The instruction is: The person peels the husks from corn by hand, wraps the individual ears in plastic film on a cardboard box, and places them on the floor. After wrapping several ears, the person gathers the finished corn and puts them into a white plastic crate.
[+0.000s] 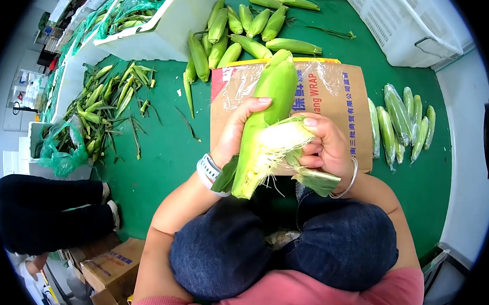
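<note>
My left hand (238,125) is wrapped round an ear of corn (277,88) in its green husk, held tilted above my knees. Pale silk hangs at its lower end. My right hand (328,143) is closed on a strip of husk (287,137) that is peeled partly away from the ear and still joined to it. Behind the ear lies a cardboard box (335,105) with printed lettering and clear film on its top.
Several unpeeled ears (255,24) lie beyond the box. Film-wrapped ears (401,118) lie at the right, below a white crate (402,20). Husk scraps (106,101) are heaped at the left beside a white foam box (158,42). Another person's legs (50,213) show at the left.
</note>
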Tool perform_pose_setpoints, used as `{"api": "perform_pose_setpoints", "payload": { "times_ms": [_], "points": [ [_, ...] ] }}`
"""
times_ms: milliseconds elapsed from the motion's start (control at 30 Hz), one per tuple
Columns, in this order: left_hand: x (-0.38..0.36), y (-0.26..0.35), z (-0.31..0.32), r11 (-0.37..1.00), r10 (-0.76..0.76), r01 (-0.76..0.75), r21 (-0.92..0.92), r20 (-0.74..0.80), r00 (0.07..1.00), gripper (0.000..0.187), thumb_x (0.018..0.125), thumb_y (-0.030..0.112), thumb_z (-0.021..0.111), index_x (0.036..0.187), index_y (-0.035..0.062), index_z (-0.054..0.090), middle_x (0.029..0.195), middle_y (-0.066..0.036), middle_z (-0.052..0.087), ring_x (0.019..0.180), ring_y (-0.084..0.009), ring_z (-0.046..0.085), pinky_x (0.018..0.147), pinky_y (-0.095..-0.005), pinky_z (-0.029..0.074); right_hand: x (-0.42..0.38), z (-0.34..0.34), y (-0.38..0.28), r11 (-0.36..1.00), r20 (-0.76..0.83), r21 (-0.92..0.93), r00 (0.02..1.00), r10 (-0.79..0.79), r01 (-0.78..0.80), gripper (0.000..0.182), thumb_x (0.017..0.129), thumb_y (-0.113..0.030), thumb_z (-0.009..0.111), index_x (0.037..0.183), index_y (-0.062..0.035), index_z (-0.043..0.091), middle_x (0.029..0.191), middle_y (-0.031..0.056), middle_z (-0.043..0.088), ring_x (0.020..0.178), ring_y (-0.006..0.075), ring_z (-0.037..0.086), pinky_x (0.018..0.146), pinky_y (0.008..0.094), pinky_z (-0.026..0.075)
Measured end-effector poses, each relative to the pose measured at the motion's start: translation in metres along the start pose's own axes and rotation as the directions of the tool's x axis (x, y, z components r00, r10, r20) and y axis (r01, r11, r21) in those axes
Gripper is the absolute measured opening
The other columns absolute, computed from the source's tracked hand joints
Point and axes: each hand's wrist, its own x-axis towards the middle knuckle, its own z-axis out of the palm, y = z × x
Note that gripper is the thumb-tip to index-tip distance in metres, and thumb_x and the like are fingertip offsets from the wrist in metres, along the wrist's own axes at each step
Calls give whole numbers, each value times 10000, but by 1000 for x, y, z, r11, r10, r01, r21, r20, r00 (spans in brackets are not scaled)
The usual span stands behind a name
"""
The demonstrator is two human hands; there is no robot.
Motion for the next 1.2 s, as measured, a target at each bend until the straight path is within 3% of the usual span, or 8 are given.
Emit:
{"api": "perform_pose_setpoints", "payload": {
  "times_ms": [67, 133, 367, 567, 767, 1033, 1133, 1200],
  "points": [
    [-3, 0, -1, 1000, 2, -1, 22, -25, 1000, 465, 800, 251, 527, 1189, 18, 423, 1043, -173, 541, 876, -237, 586, 750, -334, 508, -3, 2, -2, 992, -85, -124, 996, 8, -19, 176, 852, -173, 484, 921, -18, 527, 591, -10, 391, 458, 66, 349, 398, 201, 303],
    [0, -2, -14, 979, -66, 87, -183, 118, 991, 434, 798, 253, 522, 1140, -8, 468, 962, -177, 562, 776, -207, 582, 672, -283, 498, 15, -26, 12, -90, 765, -610, 556, -324, 787, 82, 798, -131, 516, 796, -50, 529, 603, 40, 437, 463, 143, 461, 419, 262, 386],
    [0, 36, -32, 664, 725, -493, 562, -323, 609, 360, 797, 324, 601, 937, -2, 536, 786, -92, 568, 655, -160, 551, 597, -264, 468, 22, -49, 9, -695, 726, -580, 656, -206, 424, 273, 798, -322, 556, 712, -63, 542, 661, 77, 525, 530, 227, 550, 476, 336, 448],
    [65, 80, -57, -453, 710, -269, 850, 526, 468, 535, 639, 38, 701, 1134, 33, 496, 1020, -139, 571, 957, -294, 547, 835, -370, 430, 49, -126, -76, -528, -173, -655, 788, -591, -540, 440, 794, -405, 594, 696, 23, 610, 672, 192, 615, 611, 295, 617, 546, 364, 488],
    [176, 46, -77, -538, 431, -223, 813, 493, 756, 612, 601, 143, 696, 1174, 127, 479, 986, -142, 558, 934, -332, 508, 795, -433, 415, 55, -194, -87, 678, -431, -681, 900, -65, -276, 208, 824, -154, 550, 713, 15, 598, 769, 128, 643, 698, 188, 624, 632, 361, 513],
    [160, 21, -66, -615, 150, -220, 757, 386, 910, 656, 592, 131, 668, 1206, 106, 438, 1025, -148, 505, 988, -338, 464, 814, -436, 419, 71, -143, -134, 887, -64, -263, 911, -408, 379, 82, 816, -106, 512, 814, -31, 543, 908, 44, 523, 910, 162, 498, 869, 318, 397],
    [166, 30, -71, -572, 117, -384, 725, 536, 836, 614, 584, 88, 680, 1159, 45, 470, 1077, -161, 466, 1010, -327, 430, 857, -412, 390, 137, -144, -74, -460, 382, -874, 803, -457, 155, 229, 804, -249, 563, 948, -71, 560, 961, 99, 541, 907, 238, 526, 812, 354, 412],
    [151, 35, -67, -604, 290, -438, 666, 696, 657, 497, 599, 99, 703, 1054, 31, 515, 1033, -164, 470, 971, -332, 439, 841, -404, 395, 137, -140, -71, -714, 516, -691, 766, -383, 108, 445, 790, -381, 581, 1128, -105, 494, 1022, 105, 526, 931, 271, 524, 807, 385, 406]
  ]
}}
